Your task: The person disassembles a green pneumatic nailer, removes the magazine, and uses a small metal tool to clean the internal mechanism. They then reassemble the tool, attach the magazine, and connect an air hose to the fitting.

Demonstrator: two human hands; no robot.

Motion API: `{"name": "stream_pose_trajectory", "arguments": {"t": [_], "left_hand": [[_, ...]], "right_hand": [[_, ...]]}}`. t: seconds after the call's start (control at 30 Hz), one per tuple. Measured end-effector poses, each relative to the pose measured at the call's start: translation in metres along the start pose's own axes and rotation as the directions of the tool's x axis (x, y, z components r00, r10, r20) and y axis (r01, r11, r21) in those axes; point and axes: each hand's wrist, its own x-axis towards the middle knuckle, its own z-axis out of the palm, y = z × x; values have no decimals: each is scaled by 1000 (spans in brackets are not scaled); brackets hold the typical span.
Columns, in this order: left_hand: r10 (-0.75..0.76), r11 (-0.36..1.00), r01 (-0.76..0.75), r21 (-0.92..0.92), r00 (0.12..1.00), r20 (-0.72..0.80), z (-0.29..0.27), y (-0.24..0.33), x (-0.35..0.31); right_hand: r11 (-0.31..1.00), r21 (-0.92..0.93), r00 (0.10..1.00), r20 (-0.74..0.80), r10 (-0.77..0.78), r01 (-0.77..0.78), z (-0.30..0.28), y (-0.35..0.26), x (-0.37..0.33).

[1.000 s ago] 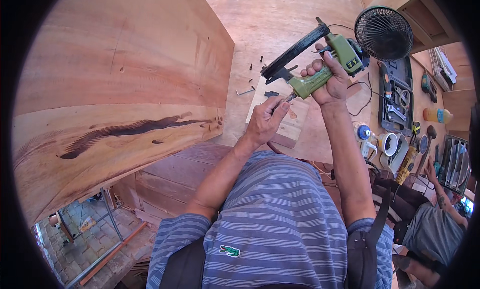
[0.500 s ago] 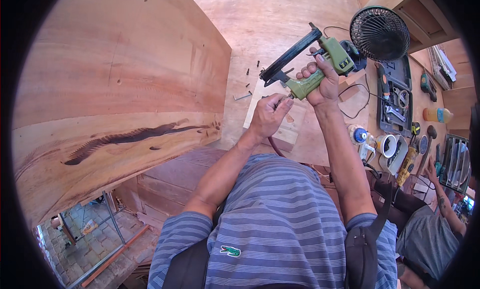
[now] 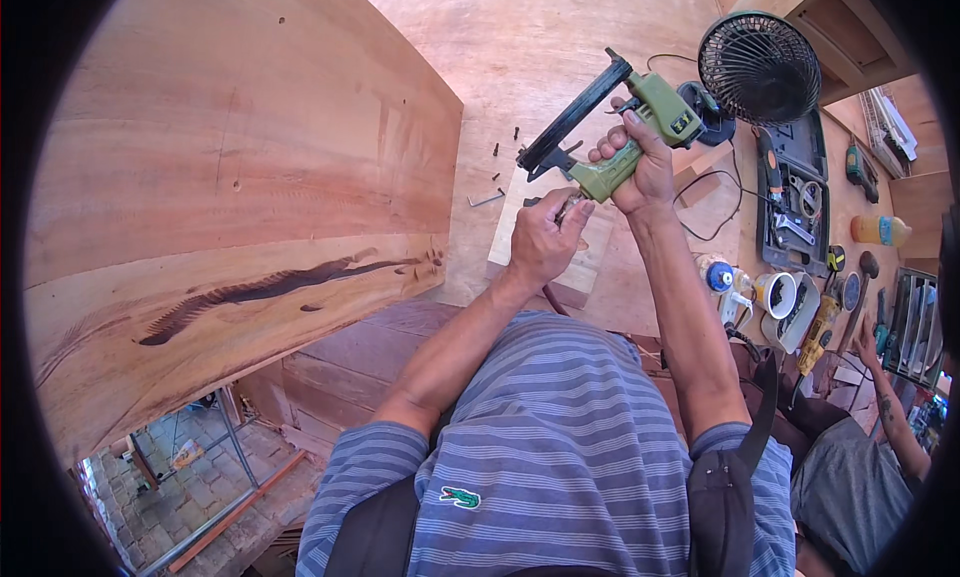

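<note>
In front of the worker's chest, at twelve o'clock, the left hand [image 3: 543,239] is nearly closed, thumb and fingers pinching the fitting [image 3: 573,203] at a green staple gun [image 3: 662,103]'s handle end. The right hand [image 3: 645,172], at one o'clock, wraps the grip, apparently steadying the gun above the counter [image 3: 470,245]. Beyond, a hex key [image 3: 487,198] lies at eleven; at two, an open toolbox [image 3: 806,149], presumably placed for easy reach; at one, farther still, a fan [image 3: 760,67].
</note>
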Motion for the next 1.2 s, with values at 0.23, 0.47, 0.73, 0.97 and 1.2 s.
{"name": "stream_pose_trajectory", "arguments": {"t": [0.23,0.47,0.73,0.97,1.2], "left_hand": [[117,988,-117,-98,993,-8,-1,-10,-1],[64,998,-63,7,994,-92,-15,-20,-8],[-20,1000,20,1,999,-33,-33,-51,-4],[-224,933,250,-258,967,124,-31,-52,-17],[28,997,-32,-71,998,-63,-29,-43,-15]], "right_hand": [[999,-41,1000,24,-6,7,15,-6,-6],[997,39,998,13,-68,68,10,-14,6],[988,-153,985,-161,-61,36,3,-1,12],[992,-113,994,-93,-57,47,10,-15,12],[978,-209,997,-73,-1,-14,-1,0,3]]}}
